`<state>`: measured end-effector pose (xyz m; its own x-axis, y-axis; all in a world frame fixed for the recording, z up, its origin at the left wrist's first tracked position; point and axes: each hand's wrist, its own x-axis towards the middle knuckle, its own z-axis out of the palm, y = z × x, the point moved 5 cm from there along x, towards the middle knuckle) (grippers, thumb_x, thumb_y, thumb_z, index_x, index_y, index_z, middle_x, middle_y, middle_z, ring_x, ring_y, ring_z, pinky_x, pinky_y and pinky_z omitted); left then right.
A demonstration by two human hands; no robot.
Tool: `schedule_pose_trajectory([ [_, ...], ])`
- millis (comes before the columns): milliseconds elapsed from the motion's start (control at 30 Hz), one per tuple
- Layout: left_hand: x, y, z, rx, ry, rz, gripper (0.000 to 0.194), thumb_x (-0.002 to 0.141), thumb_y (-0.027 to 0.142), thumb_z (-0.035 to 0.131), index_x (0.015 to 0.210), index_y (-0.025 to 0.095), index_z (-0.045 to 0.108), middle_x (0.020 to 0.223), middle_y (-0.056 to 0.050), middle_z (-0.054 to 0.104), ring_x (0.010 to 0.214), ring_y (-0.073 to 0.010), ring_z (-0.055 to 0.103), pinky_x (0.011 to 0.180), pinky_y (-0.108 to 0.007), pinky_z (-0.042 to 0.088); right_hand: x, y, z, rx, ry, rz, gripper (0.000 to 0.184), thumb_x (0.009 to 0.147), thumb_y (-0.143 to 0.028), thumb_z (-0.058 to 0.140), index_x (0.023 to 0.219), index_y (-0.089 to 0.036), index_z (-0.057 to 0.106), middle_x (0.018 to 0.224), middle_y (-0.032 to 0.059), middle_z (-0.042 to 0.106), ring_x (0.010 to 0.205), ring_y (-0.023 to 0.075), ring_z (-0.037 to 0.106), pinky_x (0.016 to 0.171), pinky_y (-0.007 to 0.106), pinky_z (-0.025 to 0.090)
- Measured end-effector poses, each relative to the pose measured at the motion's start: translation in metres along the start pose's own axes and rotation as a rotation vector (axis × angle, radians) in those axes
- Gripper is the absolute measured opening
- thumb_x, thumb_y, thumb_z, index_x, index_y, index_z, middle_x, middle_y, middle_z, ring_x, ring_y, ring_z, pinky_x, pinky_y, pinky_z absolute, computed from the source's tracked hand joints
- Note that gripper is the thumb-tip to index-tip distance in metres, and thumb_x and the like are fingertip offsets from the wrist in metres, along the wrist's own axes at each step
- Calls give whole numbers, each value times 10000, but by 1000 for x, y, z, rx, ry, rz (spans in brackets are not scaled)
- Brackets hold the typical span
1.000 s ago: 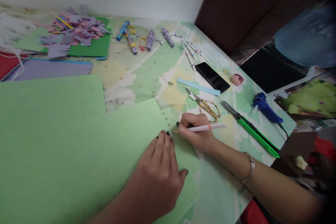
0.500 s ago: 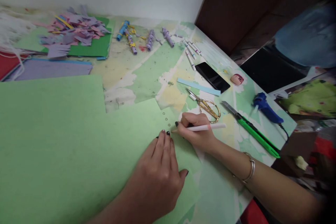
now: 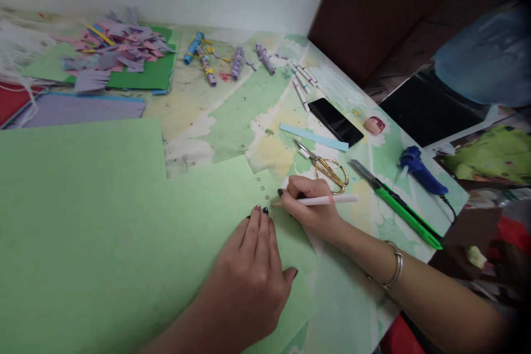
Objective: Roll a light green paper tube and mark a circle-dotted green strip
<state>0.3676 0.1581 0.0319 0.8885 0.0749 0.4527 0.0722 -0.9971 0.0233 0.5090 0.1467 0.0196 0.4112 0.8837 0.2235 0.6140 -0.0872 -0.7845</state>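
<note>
A large light green sheet of paper (image 3: 103,221) lies in front of me, its right part notched at the upper edge. My left hand (image 3: 253,271) rests flat on that sheet, fingers stretched out, holding nothing. Just right of its fingertips, my right hand (image 3: 313,207) is closed around a slim white marker (image 3: 327,199) with an orange band. The marker's tip meets the paper beside a short row of small drawn circles (image 3: 263,188). Gold-handled scissors (image 3: 326,166) lie just beyond my right hand.
A green utility knife (image 3: 398,204) and a blue glue gun (image 3: 423,171) lie at the right. Farther back are a black phone (image 3: 336,121), a light blue paper strip (image 3: 314,137), several white markers (image 3: 301,94), purple rolled-paper pieces (image 3: 238,63) and a heap of paper scraps (image 3: 120,44).
My right hand and the marker have shifted very slightly at the row of circles. My left hand has stayed in place.
</note>
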Motion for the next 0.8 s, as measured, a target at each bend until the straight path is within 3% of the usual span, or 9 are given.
schedule_pose_trajectory([
  [233,0,0,0,4,4,3,455,825,309,455,982,-75,642,1055,-277,618,1053,-375,564,830,-451,516,0,-3,-1,8,1,-18,327,680,-83,486,537,-192,213,490,-72,229,480,66,210,449,223,194],
  [533,1,0,-1,12,4,4,443,831,314,447,975,-53,650,1061,-260,622,1053,-359,568,832,-442,518,-1,-1,0,12,2,26,329,741,-156,512,524,-192,266,472,-71,274,463,64,256,443,219,220],
  [800,1,0,0,4,5,6,456,825,310,453,977,-75,644,1052,-278,618,1045,-372,569,825,-446,522,1,-1,-1,13,7,12,327,679,-107,499,523,-193,224,489,-71,237,480,66,218,451,223,200],
])
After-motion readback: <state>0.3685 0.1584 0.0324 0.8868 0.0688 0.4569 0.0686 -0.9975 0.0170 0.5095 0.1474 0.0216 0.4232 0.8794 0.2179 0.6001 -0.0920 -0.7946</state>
